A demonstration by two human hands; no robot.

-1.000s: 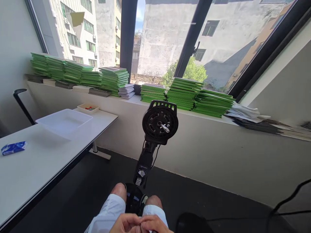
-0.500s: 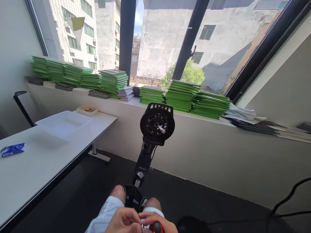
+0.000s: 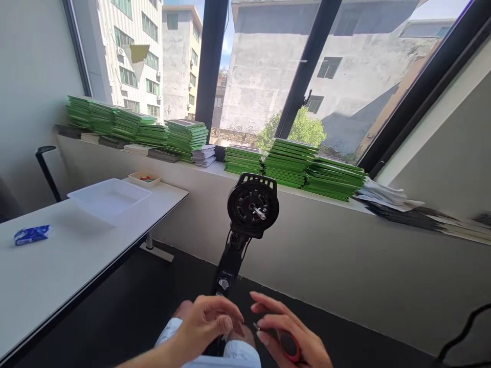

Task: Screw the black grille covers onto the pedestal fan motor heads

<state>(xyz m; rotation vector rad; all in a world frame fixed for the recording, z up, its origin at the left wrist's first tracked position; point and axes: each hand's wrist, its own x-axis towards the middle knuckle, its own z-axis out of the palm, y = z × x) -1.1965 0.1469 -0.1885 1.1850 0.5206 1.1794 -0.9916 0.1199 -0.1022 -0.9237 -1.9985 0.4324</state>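
My left hand (image 3: pixel 207 322) is raised over my lap, its fingers curved and the thumb apart, with nothing visible in it. To its right, my right hand (image 3: pixel 289 332) grips what looks like a screwdriver (image 3: pixel 290 346) with a red and black handle. A small metal tip shows between the thumb and fingers; the rest is covered by the hand. Beyond both hands a black upright device (image 3: pixel 253 209) rises from between my knees. It has a round slotted head with a silver shaft sticking out of its middle, and a cable runs beside its arm.
On the left is a white table (image 3: pixel 95 250) with a translucent plastic tub (image 3: pixel 111 199), a small tray (image 3: pixel 146 179) of coloured pieces and a blue packet (image 3: pixel 32 235). Stacks of green-edged boards (image 3: pixel 289 163) line the window ledge. A black cable (image 3: pixel 460 324) hangs at lower right.
My hands, close together over my lap before, have moved apart and up, the right one carrying the screwdriver rightward. My left fingers have opened from a pinch. The view has tilted slightly up.
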